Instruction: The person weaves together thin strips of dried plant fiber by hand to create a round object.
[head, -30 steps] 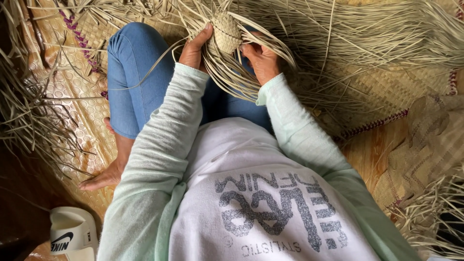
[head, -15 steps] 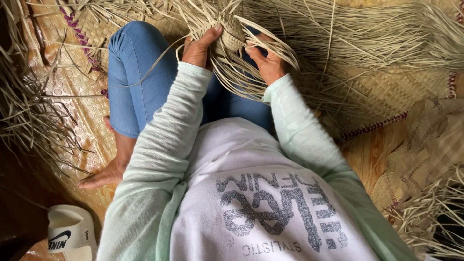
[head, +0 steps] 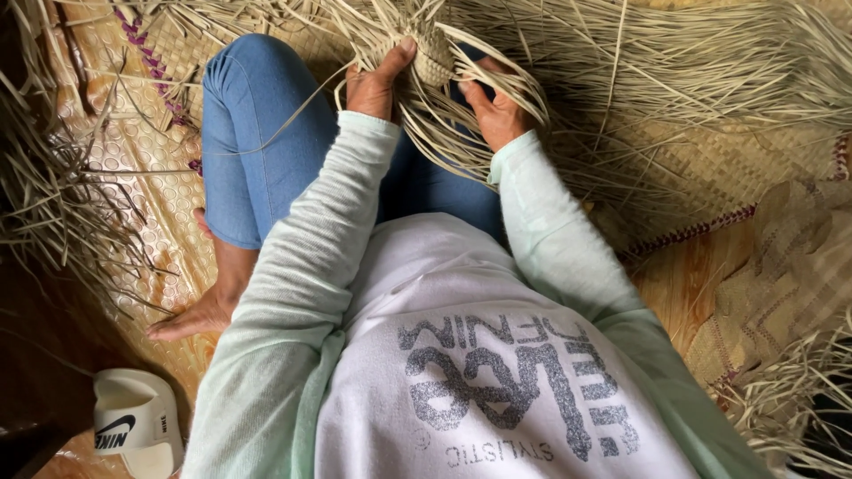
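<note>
I sit on a woven mat with my knees folded, in blue jeans and a pale green long-sleeved top. My left hand grips a small woven straw piece from its left side, thumb up against it. On the right, my right hand holds the loose straw strands that hang from the piece and curve down over my lap. Both hands are closed around the work just above my knees.
Loose dry straw strips spread over the woven mat ahead and to the right. More straw is piled at the left. A white sandal lies at the lower left beside my bare foot.
The woven piece has turned in my hands, and my left thumb now rests higher on it. My right hand has shifted slightly down along the strands.
</note>
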